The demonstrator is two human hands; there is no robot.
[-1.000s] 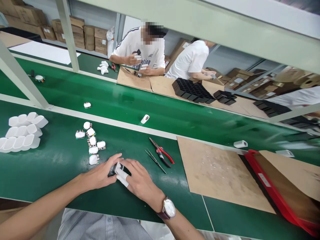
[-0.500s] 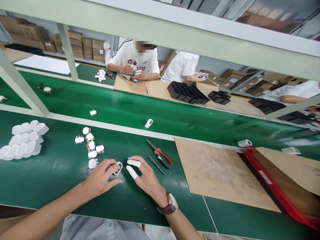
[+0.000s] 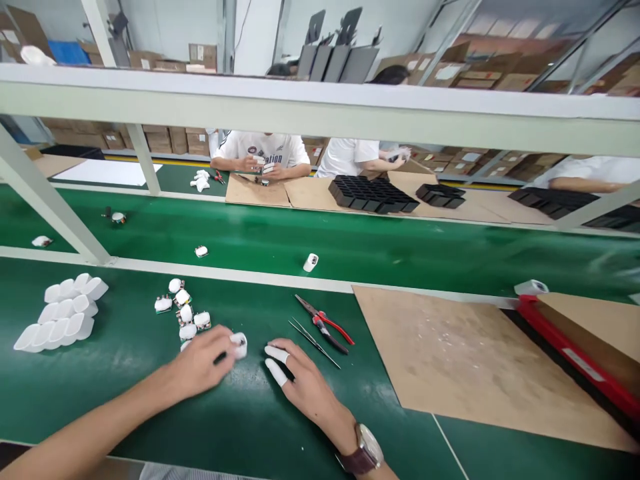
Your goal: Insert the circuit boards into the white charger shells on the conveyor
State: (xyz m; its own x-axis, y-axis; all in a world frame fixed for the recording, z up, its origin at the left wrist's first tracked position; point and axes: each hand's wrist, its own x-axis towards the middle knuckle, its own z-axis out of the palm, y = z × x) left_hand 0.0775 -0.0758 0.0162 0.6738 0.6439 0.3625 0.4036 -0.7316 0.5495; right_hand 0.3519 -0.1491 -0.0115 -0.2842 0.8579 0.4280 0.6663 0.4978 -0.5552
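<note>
White plastic part (image 3: 239,345), low centre of the frame on the green surface (image 3: 110,363), is pinched in the fingers of my left hand (image 3: 200,365). My right hand (image 3: 305,390) rests just right of it, fingers (image 3: 277,354) spread, empty. Left's clearly closer.
</note>
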